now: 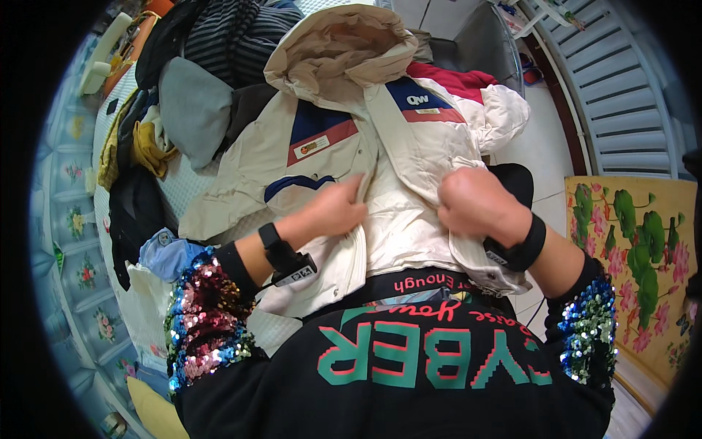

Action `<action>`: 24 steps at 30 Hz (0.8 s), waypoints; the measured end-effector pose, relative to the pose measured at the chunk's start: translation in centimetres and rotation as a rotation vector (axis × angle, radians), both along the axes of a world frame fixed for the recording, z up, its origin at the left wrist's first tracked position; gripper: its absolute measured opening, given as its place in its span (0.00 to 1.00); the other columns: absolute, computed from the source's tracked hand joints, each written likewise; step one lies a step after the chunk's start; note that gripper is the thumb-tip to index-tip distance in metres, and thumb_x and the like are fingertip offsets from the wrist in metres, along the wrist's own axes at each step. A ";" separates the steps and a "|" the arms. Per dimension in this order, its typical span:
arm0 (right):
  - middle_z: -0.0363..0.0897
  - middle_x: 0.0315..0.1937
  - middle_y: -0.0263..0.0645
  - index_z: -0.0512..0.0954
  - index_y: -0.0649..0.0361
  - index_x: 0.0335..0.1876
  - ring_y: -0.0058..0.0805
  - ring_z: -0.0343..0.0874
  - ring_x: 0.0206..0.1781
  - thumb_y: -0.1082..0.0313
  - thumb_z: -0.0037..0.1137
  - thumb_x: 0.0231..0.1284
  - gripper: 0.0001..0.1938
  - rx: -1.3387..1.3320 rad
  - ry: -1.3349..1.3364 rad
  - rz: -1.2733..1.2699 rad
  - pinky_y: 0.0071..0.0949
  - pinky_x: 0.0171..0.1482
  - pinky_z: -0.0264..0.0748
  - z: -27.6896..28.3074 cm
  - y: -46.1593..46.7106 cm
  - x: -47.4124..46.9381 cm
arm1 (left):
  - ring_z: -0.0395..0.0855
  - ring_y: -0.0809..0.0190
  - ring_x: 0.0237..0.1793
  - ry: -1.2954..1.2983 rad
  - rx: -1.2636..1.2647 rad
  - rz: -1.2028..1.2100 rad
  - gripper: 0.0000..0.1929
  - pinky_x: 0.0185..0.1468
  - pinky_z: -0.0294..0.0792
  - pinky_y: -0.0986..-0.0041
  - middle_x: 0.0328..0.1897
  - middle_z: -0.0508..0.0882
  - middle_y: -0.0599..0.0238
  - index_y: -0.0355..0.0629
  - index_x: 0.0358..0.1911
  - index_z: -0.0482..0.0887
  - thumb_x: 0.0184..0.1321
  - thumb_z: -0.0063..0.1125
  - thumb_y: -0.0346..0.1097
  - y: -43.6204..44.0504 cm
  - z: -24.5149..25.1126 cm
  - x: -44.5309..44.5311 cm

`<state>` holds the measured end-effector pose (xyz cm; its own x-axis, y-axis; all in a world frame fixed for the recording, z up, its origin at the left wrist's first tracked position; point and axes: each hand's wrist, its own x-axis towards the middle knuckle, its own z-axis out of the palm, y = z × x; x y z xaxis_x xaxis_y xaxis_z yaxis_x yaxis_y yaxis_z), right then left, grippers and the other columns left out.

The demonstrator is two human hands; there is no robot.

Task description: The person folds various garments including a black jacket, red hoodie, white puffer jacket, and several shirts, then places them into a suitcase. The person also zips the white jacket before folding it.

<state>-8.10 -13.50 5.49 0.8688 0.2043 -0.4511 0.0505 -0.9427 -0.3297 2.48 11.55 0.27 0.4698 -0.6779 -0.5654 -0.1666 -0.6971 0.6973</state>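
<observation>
A cream hooded padded jacket lies front up with its front parted, showing a white quilted lining. Navy and dusty-red panels cross its chest, and the hood spreads at the far end. My left hand, slightly blurred, pinches the front edge on the left side. Curled around the opposite front edge is my right hand, its fingertips mostly hidden behind the fist. The jacket's lower hem reaches my lap. One sleeve stretches out to the left; the other puffs up at the far right.
Left of the jacket lie a grey cushion-like bundle, yellow clothing, black clothing and a light blue garment on a white quilted bed cover. Striped fabric is heaped behind. A flower-painted panel stands at right.
</observation>
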 end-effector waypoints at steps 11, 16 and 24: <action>0.83 0.52 0.42 0.74 0.64 0.60 0.28 0.84 0.51 0.71 0.53 0.73 0.15 1.725 -0.057 -1.057 0.26 0.55 0.83 -4.7 -9.2 -0.5 | 0.82 0.63 0.43 0.025 -0.265 0.350 0.35 0.47 0.74 0.73 0.50 0.85 0.52 0.32 0.74 0.56 0.68 0.56 0.33 -5.4 -1.3 1.7; 0.82 0.52 0.37 0.74 0.65 0.61 0.22 0.81 0.52 0.67 0.50 0.76 0.15 1.605 0.157 -0.969 0.19 0.57 0.78 -6.8 -8.7 -2.9 | 0.84 0.46 0.54 0.063 -0.240 0.083 0.44 0.58 0.73 0.61 0.54 0.83 0.36 0.26 0.73 0.55 0.68 0.56 0.56 -7.1 0.8 -1.4; 0.59 0.75 0.56 0.64 0.70 0.72 0.44 0.60 0.78 0.25 0.60 0.52 0.54 1.195 -0.169 -0.332 0.41 0.77 0.52 4.0 -5.4 -12.6 | 0.74 0.45 0.68 -0.142 -0.485 -0.383 0.31 0.68 0.67 0.63 0.69 0.74 0.46 0.38 0.66 0.74 0.58 0.68 0.38 0.2 7.4 -5.3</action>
<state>-20.67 -18.89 9.49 0.9856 0.1686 -0.0131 -0.0074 -0.0343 -0.9994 -2.80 11.75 7.69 0.1906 -0.9764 -0.1016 -0.4557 -0.1796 0.8718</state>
